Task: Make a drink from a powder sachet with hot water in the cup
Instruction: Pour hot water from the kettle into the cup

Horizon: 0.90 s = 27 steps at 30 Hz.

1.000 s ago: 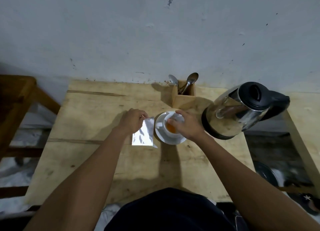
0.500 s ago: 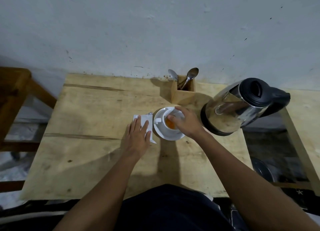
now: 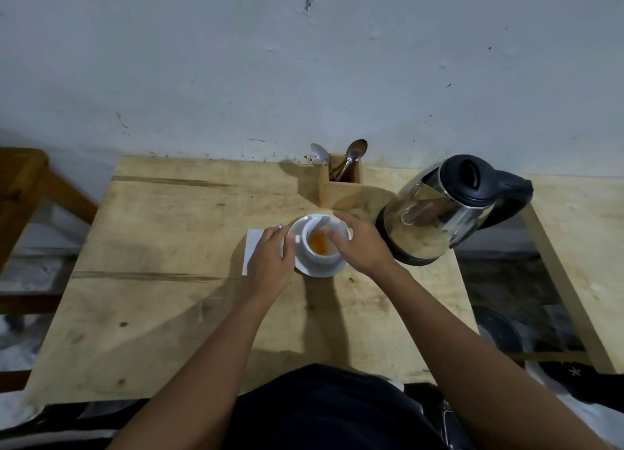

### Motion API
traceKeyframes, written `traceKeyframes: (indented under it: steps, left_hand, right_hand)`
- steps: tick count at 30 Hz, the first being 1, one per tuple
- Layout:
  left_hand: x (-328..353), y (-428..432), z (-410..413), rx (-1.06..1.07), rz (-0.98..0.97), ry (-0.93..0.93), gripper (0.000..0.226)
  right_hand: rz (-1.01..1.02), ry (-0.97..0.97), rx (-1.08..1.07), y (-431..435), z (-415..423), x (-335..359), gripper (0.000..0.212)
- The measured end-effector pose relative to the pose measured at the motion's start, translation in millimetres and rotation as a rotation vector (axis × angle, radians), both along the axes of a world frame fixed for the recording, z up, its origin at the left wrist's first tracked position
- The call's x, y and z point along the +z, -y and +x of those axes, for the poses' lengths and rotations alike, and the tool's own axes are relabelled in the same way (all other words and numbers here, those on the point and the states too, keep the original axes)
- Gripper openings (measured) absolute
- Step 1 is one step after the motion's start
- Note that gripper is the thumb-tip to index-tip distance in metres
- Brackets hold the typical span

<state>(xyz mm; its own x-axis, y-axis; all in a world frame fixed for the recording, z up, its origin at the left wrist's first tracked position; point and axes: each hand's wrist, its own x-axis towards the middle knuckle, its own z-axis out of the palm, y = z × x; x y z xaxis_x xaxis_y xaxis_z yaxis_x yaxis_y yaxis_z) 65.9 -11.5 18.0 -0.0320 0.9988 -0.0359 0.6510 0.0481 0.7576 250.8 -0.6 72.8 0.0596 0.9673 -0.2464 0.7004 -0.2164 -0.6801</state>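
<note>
Wooden table (image 3: pixel 162 253) against wall. Steel kettle (image 3: pixel 435 213) at right, near saucer. Wooden holder (image 3: pixel 341 187) behind cup, two spoons (image 3: pixel 354 152) inside. White cup (image 3: pixel 320 243) on saucer (image 3: pixel 317 269), orange powder (image 3: pixel 318 243) inside. Right hand (image 3: pixel 363 243) fingers curled on cup rim. Left hand (image 3: pixel 271 263) lies over flat sachet (image 3: pixel 252 250), fingertips at cup handle; grasp on anything unclear.

Wooden holder (image 3: pixel 341 189) with two spoons (image 3: pixel 353 155) near the wall; wooden chair (image 3: pixel 23 193) left of the table (image 3: pixel 162 233).

No text or label can be read, perhaps because everything shows so small.
</note>
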Motion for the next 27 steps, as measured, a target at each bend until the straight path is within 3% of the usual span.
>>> traceKeyframes:
  steps: [3,8,11,16,20,27]
  left_hand:
    - [4,-8,16,-0.034,-0.117,0.124,0.033]
    - [8,-9,29,0.006,-0.105,0.128,0.029]
    - [7,-10,32,0.062,-0.109,0.124,0.031]
    - [5,-10,42,0.15,-0.117,0.114,0.033]
    - [4,-10,46,0.176,-0.145,0.083,0.034]
    - [10,-11,57,0.271,-0.171,0.073,0.036]
  right_hand:
    - [0.168,0.063,0.012,12,16,24,0.042]
    - [0.585,0.182,-0.098,26,64,79,0.029]
    - [0.689,0.211,-0.227,27,101,104,0.027]
    - [0.477,0.228,-0.356,16,164,110,0.049]
    - [0.285,0.229,-0.314,6,199,102,0.069]
    - [0.279,0.037,-0.187,0,228,104,0.04]
